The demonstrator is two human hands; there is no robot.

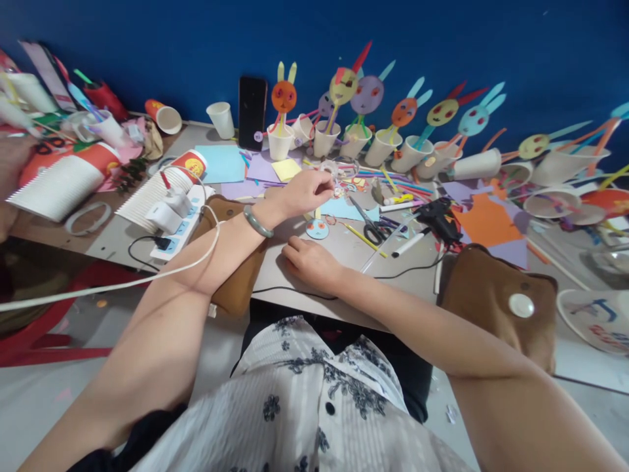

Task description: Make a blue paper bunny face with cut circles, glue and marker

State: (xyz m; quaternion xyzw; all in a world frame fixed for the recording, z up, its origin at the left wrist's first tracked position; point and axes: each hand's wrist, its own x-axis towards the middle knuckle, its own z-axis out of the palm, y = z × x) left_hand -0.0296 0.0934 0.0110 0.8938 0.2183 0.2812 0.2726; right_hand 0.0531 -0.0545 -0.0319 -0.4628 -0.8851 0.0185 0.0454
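Note:
My left hand [307, 192], on the arm with a green bangle [258, 223], is over the small craft scraps, its fingers bent down and pressed together; whatever they hold is hidden. Below it, a small light-blue paper face [317, 228] with orange eyes lies on the table. My right hand [310, 263] rests on the table just below that face, fingers curled; I cannot make out anything in them. To the right of the face are a yellow pencil [366, 240] and dark-handled scissors [372, 229]. A blue paper strip [346, 210] lies behind.
Paper cups with rabbit-faced figures, such as an orange one [284, 97], line the blue wall. A phone [252, 113] stands behind. On the left are a power strip [179, 229] and stacked cups [63, 180]. A black glue gun [439, 219] and brown pouch [491, 305] are right.

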